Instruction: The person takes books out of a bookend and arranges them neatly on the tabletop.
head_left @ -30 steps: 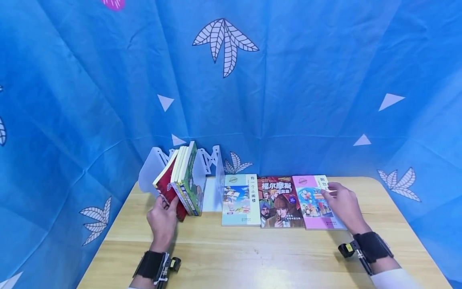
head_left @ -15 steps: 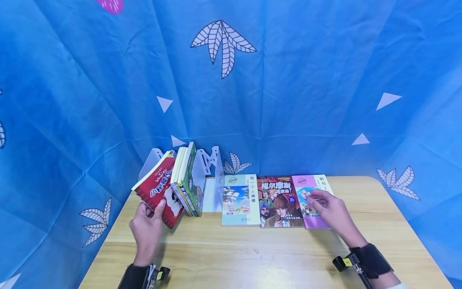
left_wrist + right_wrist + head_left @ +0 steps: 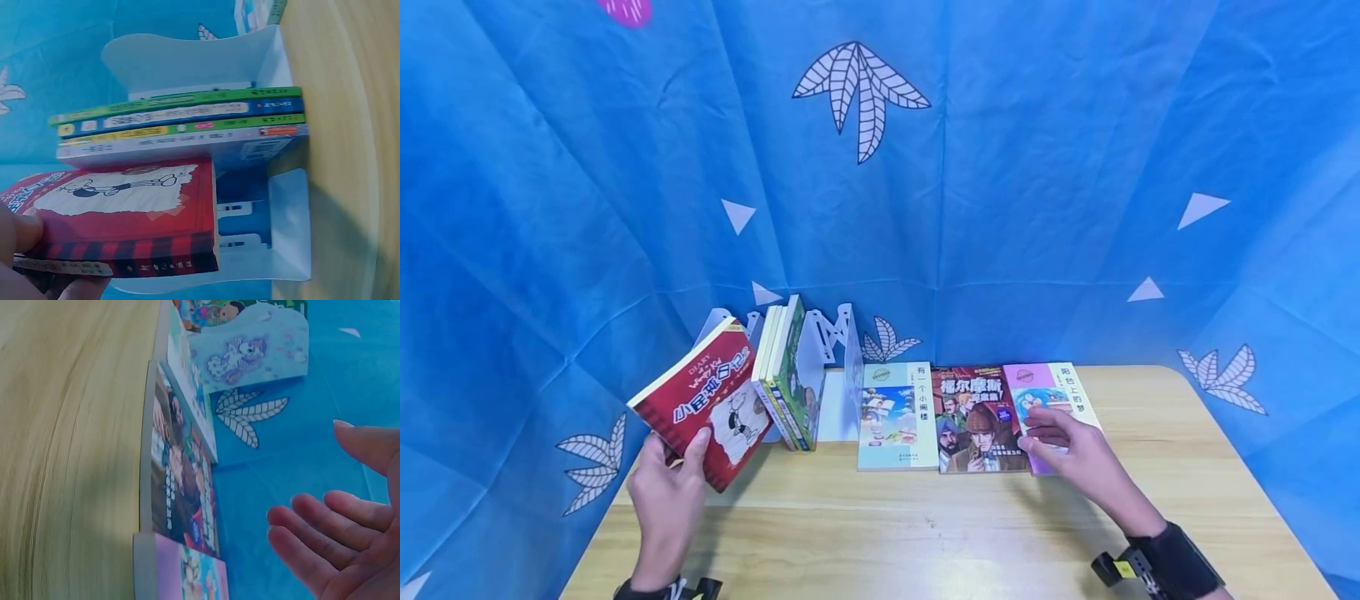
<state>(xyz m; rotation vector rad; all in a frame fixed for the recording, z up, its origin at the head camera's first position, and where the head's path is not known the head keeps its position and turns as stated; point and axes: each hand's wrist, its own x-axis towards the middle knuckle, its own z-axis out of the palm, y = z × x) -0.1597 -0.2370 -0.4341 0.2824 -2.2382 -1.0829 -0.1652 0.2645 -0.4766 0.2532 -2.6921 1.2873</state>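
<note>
Change: red paperback book with white cartoon panel (image 3: 711, 400) is out of the row. A second ago it leaned against the upright books at the row's left end; now it's drawn left and toward the person, cover tipped up to the camera, at 8 o'clock in the head view.

Left hand (image 3: 666, 492) pinches it by the spine-side lower edge, thumb on the cover, fingers behind.

Four thin upright books, green, blue and pale spines (image 3: 793, 375), stay standing in the white sheet rack with shaped end panels (image 3: 194, 59), around 7 to 8 o'clock. Left wrist view shows a gap at 5 o'clock, between those books and the near end panel. Reads as the red book being free of the row; whether it touches the rack anywhere, can't tell.

Right hand (image 3: 1071, 446), 4 o'clock, has slid left over the flat pink-bordered paperback with balloon picture (image 3: 1037, 390). Fingers loosely bent, thumb well apart, nothing held; no contact visible.

Dark detective-cover paperback (image 3: 981, 421) at 5 and pale green paperback with sky picture (image 3: 895, 417) at 6 lie flat on the light wood table (image 3: 887, 533), unmoved.
</note>
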